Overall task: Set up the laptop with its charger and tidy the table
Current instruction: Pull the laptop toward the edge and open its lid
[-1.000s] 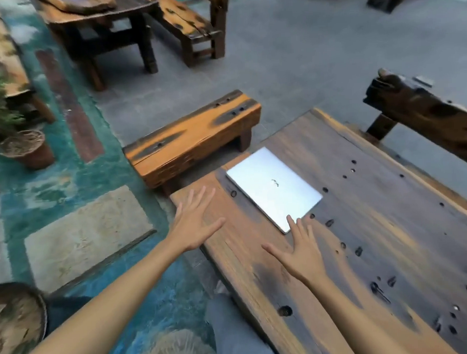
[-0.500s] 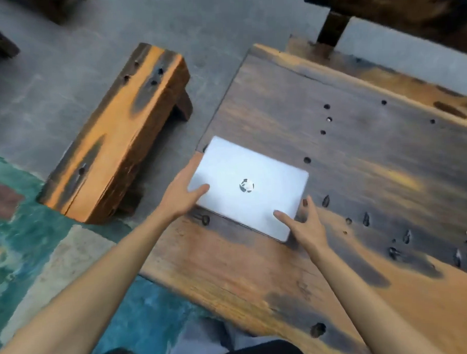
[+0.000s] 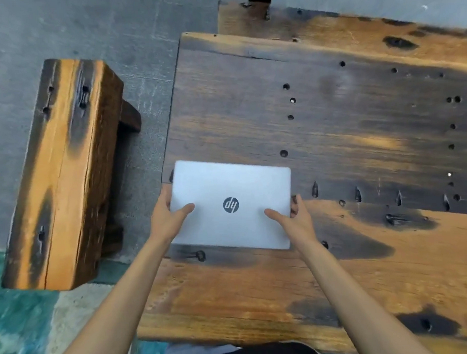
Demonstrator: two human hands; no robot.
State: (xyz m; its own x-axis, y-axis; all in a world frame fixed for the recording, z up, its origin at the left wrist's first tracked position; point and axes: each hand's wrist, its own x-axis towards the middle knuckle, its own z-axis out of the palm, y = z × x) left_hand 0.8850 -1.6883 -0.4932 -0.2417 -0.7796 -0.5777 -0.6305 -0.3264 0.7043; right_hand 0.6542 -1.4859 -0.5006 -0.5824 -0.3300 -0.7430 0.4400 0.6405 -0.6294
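Note:
A closed silver laptop (image 3: 228,185) with a round dark logo lies near the left end of the worn wooden table (image 3: 332,135). My left hand (image 3: 167,214) grips its left edge, thumb on the lid. My right hand (image 3: 293,218) grips its right edge, thumb on the lid, fingers wrapped around the side. The laptop's edges run square to the table's sides. No charger is in view.
A thick orange and dark wooden bench (image 3: 63,171) stands on the grey floor left of the table. Another plank or bench (image 3: 327,28) runs along the table's far edge. The tabletop has several small holes. Teal painted floor (image 3: 16,320) shows at the lower left.
Both hands went from hovering open near the laptop to gripping its two side edges. The laptop has turned from a diagonal position to square with the table. My view has tilted downward.

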